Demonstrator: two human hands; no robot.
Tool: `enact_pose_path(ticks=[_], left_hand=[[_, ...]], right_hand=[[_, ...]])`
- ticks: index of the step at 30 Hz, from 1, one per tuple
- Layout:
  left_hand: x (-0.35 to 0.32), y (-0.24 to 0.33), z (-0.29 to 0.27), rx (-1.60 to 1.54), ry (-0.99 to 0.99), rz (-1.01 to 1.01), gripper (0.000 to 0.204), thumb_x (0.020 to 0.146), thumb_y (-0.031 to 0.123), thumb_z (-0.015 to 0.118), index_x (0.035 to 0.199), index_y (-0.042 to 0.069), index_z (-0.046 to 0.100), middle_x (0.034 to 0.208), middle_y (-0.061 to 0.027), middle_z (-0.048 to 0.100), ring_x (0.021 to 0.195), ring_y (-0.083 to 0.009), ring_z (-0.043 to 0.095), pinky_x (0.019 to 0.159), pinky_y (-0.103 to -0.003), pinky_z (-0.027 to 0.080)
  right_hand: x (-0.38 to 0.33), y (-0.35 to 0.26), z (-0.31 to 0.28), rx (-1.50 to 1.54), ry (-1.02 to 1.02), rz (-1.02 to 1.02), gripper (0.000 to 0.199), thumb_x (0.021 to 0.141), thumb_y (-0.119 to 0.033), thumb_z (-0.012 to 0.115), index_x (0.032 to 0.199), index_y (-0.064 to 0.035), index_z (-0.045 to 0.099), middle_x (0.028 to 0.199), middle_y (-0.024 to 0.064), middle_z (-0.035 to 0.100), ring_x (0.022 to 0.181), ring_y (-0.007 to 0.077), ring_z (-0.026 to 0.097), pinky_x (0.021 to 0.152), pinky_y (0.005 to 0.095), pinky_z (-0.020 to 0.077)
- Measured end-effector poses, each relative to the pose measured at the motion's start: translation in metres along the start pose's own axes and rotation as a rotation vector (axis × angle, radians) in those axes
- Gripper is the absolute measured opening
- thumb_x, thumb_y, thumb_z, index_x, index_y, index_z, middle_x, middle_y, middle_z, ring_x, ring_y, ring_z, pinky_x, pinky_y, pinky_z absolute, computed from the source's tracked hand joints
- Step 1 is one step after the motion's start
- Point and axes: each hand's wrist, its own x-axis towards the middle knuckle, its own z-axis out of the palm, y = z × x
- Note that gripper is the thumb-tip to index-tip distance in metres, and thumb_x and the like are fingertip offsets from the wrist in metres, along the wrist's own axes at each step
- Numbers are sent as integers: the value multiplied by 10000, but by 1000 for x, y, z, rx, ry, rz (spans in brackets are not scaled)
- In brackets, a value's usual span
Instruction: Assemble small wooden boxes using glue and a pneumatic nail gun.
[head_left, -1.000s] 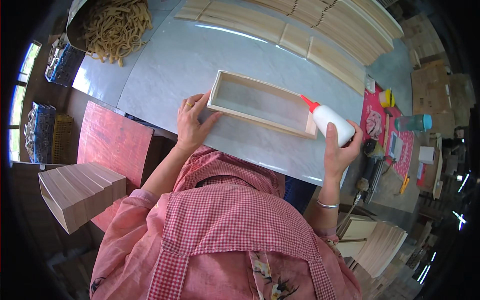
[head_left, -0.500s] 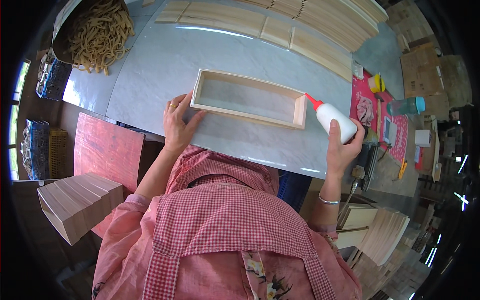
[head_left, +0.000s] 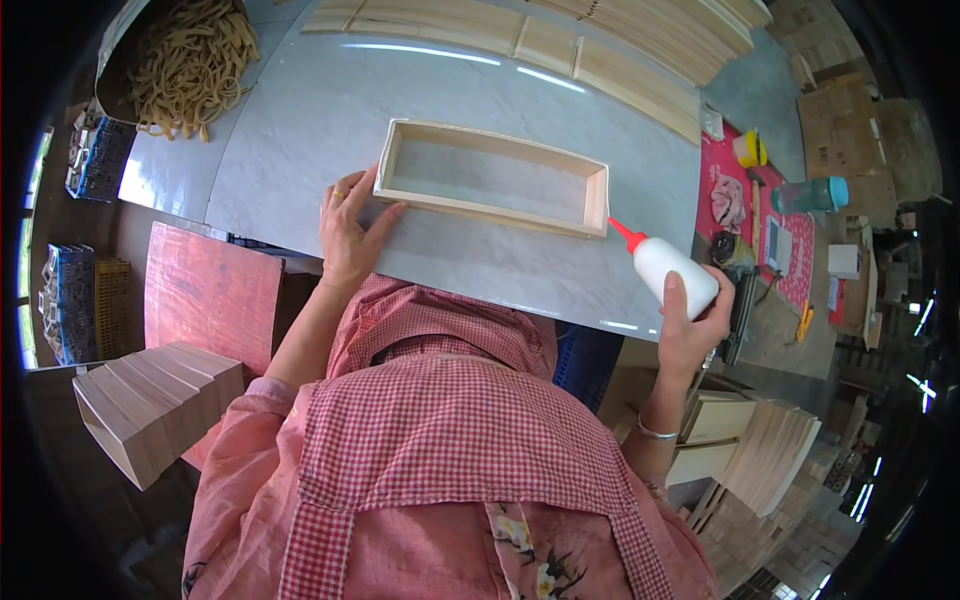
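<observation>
A shallow rectangular wooden frame (head_left: 490,212) lies on the grey tabletop, long side roughly across me. A thin white bead runs along its left, far and right rims. My left hand (head_left: 350,235) grips its near left corner, thumb against the near side and fingers at the left end. In my right hand (head_left: 695,315) is a white glue bottle (head_left: 672,276), tilted, its red nozzle (head_left: 627,234) pointing at the near right corner of the frame. The nozzle tip is at or very close to the right end's edge.
Thin wooden boards (head_left: 430,24) lie along the table's far side. Rubber bands (head_left: 190,70) fill a container at far left. Stacked wooden frames (head_left: 160,405) sit at lower left. On a red cloth at right are a yellow tub (head_left: 750,149), a rag (head_left: 728,203) and a teal-lidded jar (head_left: 808,195).
The nozzle has moved down along the frame's right end, from the far corner to the near one. My left hand stays on the left corner. The whole view has shifted slightly.
</observation>
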Motion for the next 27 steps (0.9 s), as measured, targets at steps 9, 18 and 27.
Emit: enact_pose_path(ticks=[9, 18, 27], left_hand=[[-1, -4, -1, 1, 7, 20, 555, 849, 245, 773, 1374, 139, 629, 1243, -105, 614, 1100, -278, 551, 979, -386, 439], [-2, -5, -2, 30, -2, 33, 567, 853, 297, 773, 1379, 145, 625, 1242, -109, 608, 1109, -280, 540, 997, -401, 417], [-3, -3, -3, 0, -19, 11, 573, 862, 320, 766, 1388, 146, 617, 1248, -110, 607, 1107, -273, 538, 995, -397, 415]], right_hand=[[-14, -25, 5, -70, 32, -77, 457, 832, -217, 789, 1191, -26, 580, 1069, 143, 638, 899, 249, 622, 788, 343, 526], [-21, -64, 53, 342, -152, 110, 484, 842, -249, 728, 1242, -36, 557, 1110, 158, 597, 782, 225, 619, 530, 250, 491], [-49, -82, 154, 460, -486, 21, 494, 846, -244, 747, 1242, -40, 532, 1092, 140, 588, 870, 245, 629, 563, 265, 507]])
